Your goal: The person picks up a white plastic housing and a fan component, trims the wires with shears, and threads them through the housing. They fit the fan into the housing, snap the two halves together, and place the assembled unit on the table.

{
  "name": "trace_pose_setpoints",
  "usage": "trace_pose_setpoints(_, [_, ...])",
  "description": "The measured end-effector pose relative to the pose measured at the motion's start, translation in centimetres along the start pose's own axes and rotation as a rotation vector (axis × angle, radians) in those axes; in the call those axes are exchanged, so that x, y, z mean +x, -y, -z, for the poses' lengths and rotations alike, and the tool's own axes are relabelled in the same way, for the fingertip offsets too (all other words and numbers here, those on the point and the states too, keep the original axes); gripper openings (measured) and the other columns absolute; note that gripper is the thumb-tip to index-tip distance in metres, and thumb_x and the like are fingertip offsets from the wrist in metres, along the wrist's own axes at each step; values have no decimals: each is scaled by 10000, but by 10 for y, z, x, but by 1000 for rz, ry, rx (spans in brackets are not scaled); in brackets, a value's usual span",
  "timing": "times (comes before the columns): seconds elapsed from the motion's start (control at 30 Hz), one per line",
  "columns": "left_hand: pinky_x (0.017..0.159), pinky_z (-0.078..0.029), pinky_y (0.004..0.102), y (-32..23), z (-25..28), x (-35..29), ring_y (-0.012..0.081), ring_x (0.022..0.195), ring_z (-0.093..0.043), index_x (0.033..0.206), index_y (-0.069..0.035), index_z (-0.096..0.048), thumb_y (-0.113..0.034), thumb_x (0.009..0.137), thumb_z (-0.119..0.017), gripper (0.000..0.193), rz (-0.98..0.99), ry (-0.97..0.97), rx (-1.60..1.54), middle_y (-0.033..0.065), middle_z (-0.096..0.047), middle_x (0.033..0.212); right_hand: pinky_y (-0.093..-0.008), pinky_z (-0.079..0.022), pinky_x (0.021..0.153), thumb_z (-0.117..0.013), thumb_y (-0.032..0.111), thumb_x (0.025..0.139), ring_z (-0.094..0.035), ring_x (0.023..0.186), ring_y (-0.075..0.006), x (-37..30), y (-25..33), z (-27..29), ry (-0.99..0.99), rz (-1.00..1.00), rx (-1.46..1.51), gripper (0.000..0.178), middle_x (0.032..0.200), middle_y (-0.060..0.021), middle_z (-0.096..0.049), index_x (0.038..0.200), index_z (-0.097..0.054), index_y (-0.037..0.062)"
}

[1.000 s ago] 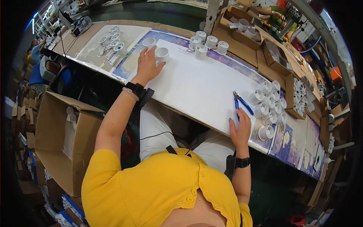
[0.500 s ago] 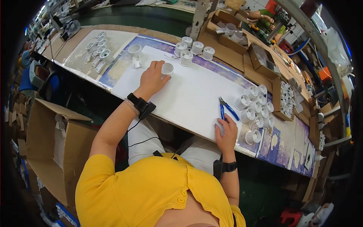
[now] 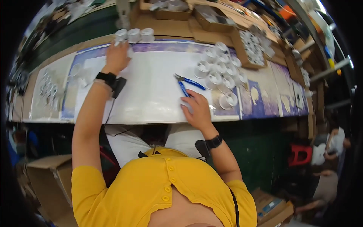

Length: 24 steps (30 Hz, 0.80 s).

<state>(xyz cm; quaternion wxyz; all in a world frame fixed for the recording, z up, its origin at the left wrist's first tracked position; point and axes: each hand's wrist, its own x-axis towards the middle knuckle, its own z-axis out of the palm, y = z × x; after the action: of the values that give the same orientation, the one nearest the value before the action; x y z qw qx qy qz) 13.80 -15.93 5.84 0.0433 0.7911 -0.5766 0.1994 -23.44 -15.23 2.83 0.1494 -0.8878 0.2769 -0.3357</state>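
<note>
At the back edge of the table, my left hand [image 3: 117, 57] reaches in among white plastic cups [image 3: 134, 35]. Its fingers seem to curl round a white cup [image 3: 129, 50], partly hidden by the hand and blurred. My right hand [image 3: 197, 109] rests low on the white work surface, its thumb and fingers bent round the end of one handle of the blue-handled nippers [image 3: 193, 82]. The nippers lie spread on the surface, jaws pointing to the far left. Right of them stands a cluster of several white cups [image 3: 213, 79].
Farther left are a lone cup [image 3: 77, 70] and more small white pieces [image 3: 47, 89]. At the back right, a cardboard box [image 3: 245, 62] holds many small white parts, beside other cartons [image 3: 211, 19]. A large open carton [image 3: 53, 178] stands below on the left, a red stool [image 3: 300, 154] on the right.
My left hand has gone from the middle left of the white surface to the cups at the back, and the cup by it has left its place. My right hand stays by the nippers. The view has turned.
</note>
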Motion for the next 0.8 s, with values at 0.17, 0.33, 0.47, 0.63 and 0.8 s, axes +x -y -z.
trace_pose_setpoints(0.17, [1018,-369,456,-1,8,0,348,1206,-458,1246,-116,-534,-170,688,-763,605,-12,13,-44,126,-559,1215,-389,-433,889,-677,105,758,-552,1044,-308,0,1,4,27,5,44,250,1193,-133,-569,1006,-656,83])
trace_pose_setpoints(0.33, [1007,-370,445,-8,18,-3,326,1195,-456,1177,-116,-572,-142,703,-728,499,8,30,-126,93,-560,1202,-372,-430,919,-664,93,779,-549,1074,-305,-4,-7,10,21,-40,200,255,1198,-130,-567,1034,-655,75])
trace_pose_setpoints(0.47, [998,-384,439,-11,13,-6,338,1196,-463,1157,-89,-588,-124,697,-748,488,-23,-47,-221,110,-561,1209,-354,-427,938,-644,75,804,-546,1101,-289,-8,-6,16,14,-185,378,237,1196,-128,-570,1040,-654,62])
trace_pose_setpoints(0.63, [925,-437,408,-13,19,-18,333,1105,-527,1197,-83,-538,-137,712,-739,527,-42,-46,-223,130,-569,1163,-339,-439,922,-622,23,809,-561,1078,-273,-7,-5,9,-6,-113,282,219,1173,-131,-583,1024,-654,52])
trace_pose_setpoints(0.8, [755,-509,412,-53,46,-50,334,933,-594,1248,-84,-462,-162,697,-753,628,-69,-46,-515,136,-576,1065,-320,-458,878,-612,-8,806,-581,1027,-260,3,10,18,-142,-55,323,208,1123,-132,-601,1004,-653,42])
